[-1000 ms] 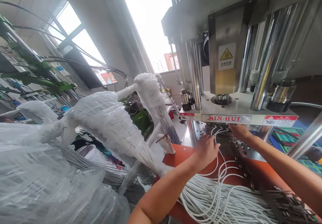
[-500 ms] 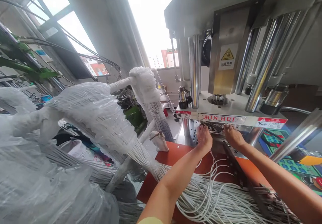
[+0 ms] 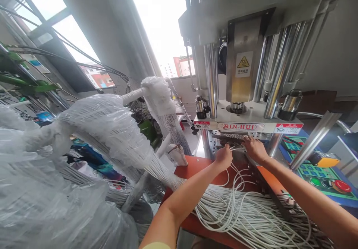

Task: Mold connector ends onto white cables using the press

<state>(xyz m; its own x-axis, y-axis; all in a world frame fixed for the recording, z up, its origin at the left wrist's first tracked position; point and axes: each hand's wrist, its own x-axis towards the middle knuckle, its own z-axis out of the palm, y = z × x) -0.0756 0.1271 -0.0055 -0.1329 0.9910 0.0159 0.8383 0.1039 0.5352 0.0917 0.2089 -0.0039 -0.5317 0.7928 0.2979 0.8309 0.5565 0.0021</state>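
judging white cables [image 3: 246, 215] light, bendy; pinch beside curled left hand [image 3: 224, 158]. right hand [image 3: 255, 150] also curled; can't tell either grip.

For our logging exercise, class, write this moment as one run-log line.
left hand: at white cables, grip unclear | right hand: at dark bar, grip unclear | press: above bar | cables: across red-orange table

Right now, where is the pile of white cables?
In the head view, the cable pile lies at lower right on the orange tabletop, mostly between the left forearm and right forearm.
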